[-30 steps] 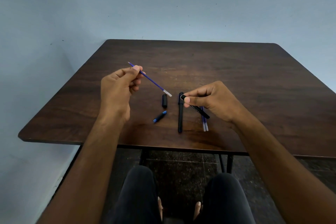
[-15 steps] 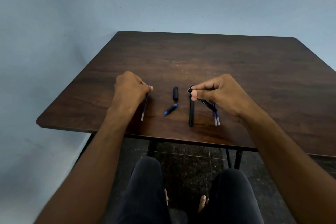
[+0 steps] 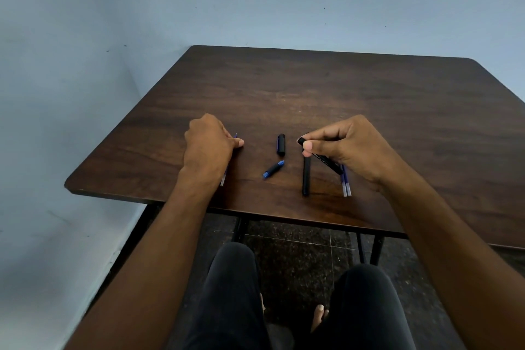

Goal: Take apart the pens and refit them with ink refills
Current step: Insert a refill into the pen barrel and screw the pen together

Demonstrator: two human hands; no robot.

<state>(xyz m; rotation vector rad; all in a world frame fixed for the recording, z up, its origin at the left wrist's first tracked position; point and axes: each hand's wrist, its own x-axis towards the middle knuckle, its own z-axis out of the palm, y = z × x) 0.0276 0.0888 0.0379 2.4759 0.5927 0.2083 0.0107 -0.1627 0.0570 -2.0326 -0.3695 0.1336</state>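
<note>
My left hand [image 3: 208, 146] rests low on the dark wooden table [image 3: 312, 85], fingers curled over a thin blue ink refill [image 3: 223, 179]. The refill lies along the table, and only its tip and tail show past the hand. My right hand [image 3: 355, 145] pinches a black pen barrel [image 3: 325, 162] near its upper end, tilted just above the table. A second black pen body [image 3: 306, 176] lies lengthwise beside it. Between the hands lie a short black cap [image 3: 281, 144] and a black piece with blue ends [image 3: 273, 170]. Two blue refills [image 3: 346, 186] lie partly under my right hand.
The table stands in a corner of blue-grey walls [image 3: 85, 79], with its near edge [image 3: 170, 202] just behind the parts. My knees [image 3: 230, 278] and the dark floor show below the edge.
My left hand has brought the blue refill down from the air and laid it lengthwise on the table at the left. The right hand has kept hold of the black barrel.
</note>
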